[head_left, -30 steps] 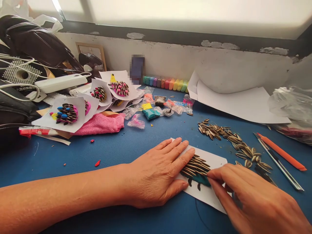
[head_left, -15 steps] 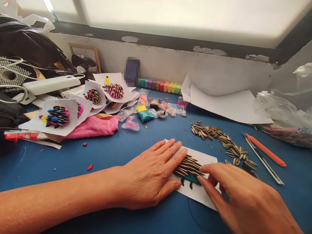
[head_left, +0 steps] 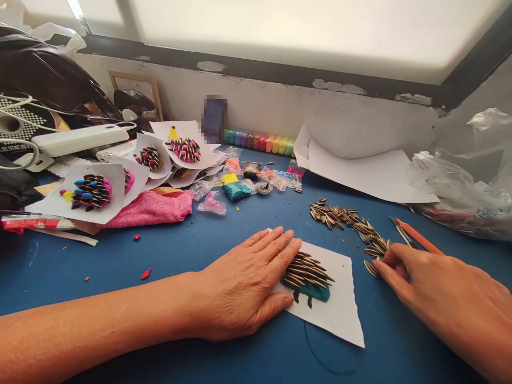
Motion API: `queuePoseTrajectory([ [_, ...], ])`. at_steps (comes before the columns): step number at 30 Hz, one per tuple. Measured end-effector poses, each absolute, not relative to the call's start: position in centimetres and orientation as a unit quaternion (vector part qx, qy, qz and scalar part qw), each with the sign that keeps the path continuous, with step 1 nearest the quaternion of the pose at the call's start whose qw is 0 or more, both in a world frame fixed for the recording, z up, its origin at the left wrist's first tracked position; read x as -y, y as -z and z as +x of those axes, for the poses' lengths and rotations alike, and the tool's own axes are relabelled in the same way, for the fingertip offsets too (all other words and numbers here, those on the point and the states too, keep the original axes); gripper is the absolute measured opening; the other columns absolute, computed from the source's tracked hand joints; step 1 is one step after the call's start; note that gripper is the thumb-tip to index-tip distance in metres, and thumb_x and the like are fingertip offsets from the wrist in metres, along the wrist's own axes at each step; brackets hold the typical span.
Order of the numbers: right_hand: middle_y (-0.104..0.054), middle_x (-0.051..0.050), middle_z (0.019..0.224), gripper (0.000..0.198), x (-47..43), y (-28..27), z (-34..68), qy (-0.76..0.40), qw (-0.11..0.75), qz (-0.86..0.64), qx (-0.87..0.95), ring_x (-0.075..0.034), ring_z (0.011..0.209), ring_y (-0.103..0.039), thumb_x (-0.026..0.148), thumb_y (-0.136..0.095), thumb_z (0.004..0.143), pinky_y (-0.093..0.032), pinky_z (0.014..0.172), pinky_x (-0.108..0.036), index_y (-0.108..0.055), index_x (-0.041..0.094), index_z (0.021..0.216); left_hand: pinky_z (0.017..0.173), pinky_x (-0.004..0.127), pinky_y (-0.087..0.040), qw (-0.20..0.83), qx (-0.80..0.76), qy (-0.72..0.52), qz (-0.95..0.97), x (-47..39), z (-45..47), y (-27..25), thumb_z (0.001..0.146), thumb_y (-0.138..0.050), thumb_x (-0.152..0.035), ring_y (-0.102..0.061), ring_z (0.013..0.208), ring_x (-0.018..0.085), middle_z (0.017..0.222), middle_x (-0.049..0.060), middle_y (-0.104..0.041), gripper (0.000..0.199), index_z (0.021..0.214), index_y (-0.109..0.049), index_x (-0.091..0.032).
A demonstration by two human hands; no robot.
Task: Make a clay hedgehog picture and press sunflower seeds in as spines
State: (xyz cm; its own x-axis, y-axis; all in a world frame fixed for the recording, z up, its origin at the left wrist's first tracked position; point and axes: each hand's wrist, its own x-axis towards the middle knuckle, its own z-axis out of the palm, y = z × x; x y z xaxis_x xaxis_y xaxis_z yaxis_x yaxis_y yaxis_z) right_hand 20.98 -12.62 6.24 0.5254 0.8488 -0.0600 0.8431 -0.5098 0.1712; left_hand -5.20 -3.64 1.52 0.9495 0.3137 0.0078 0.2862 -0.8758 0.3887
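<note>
My left hand (head_left: 252,282) lies flat, fingers stretched out, over the left part of a white paper sheet (head_left: 340,320). On that sheet is a teal clay shape (head_left: 318,291) with rows of striped sunflower seeds (head_left: 308,271) stuck in it and small black leg-like pieces below. The hand hides its left end. My right hand (head_left: 436,293) is at the near end of a loose pile of sunflower seeds (head_left: 340,216). Its thumb and index finger are pinched at a single sunflower seed (head_left: 371,269); the other fingers are curled under.
An orange pen (head_left: 420,236) lies beyond my right hand. Clay packets (head_left: 238,190) are at mid-table, blank paper (head_left: 368,173) and a plastic bag (head_left: 472,197) at the back right. Finished seed-and-clay figures on paper (head_left: 94,191) and a pink cloth (head_left: 150,209) lie left.
My right hand has moved right, from the seeds on the teal clay to the loose pile. The clay's right end now shows. My left hand stays flat on the paper.
</note>
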Motion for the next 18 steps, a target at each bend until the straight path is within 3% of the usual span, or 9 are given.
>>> queuePoseTrajectory([
  [5,-0.072,-0.004,0.071,0.025,12.4,-6.2,20.9,-0.002,0.074,0.873,-0.481,-0.024,0.055,-0.065,0.041,-0.052,0.083,-0.045,0.047,-0.036,-0.066,0.03,0.066,0.124,0.048,-0.015,0.201,-0.155,-0.039,0.966,3.6,-5.3,-1.5,0.1,-0.043,-0.042,-0.01,0.151,0.031,0.162,0.018,-0.015,0.071,0.156,-0.019,-0.006],
  [10,-0.074,-0.002,0.089,0.021,12.7,-5.0,21.8,-0.011,0.05,0.86,-0.507,-0.026,0.074,-0.07,0.04,-0.05,0.083,-0.048,0.057,-0.039,-0.069,0.033,0.086,0.124,0.047,-0.014,0.203,-0.155,-0.042,0.966,3.6,-5.3,-1.5,0.1,-0.043,-0.043,-0.01,0.151,0.031,0.162,0.018,-0.016,0.071,0.156,-0.02,-0.006],
  [13,-0.073,-0.001,0.092,0.026,12.8,-4.2,22.1,-0.021,0.032,0.845,-0.533,-0.025,0.083,-0.07,0.038,-0.04,0.086,-0.049,0.064,-0.039,-0.064,0.03,0.078,0.124,0.048,-0.015,0.198,-0.156,-0.031,0.967,3.6,-5.2,-1.5,0.1,-0.042,-0.043,-0.009,0.151,0.031,0.162,0.018,-0.015,0.071,0.156,-0.02,-0.007],
  [18,-0.071,-0.008,0.099,0.033,13.3,-4.2,22.3,-0.064,-0.008,0.829,-0.556,-0.029,0.098,-0.069,0.042,-0.029,0.087,-0.049,0.062,-0.038,-0.055,0.027,0.076,0.124,0.048,-0.017,0.196,-0.155,-0.029,0.968,3.7,-5.2,-1.7,0.1,-0.041,-0.044,-0.008,0.151,0.03,0.162,0.017,-0.014,0.071,0.157,-0.018,-0.008],
])
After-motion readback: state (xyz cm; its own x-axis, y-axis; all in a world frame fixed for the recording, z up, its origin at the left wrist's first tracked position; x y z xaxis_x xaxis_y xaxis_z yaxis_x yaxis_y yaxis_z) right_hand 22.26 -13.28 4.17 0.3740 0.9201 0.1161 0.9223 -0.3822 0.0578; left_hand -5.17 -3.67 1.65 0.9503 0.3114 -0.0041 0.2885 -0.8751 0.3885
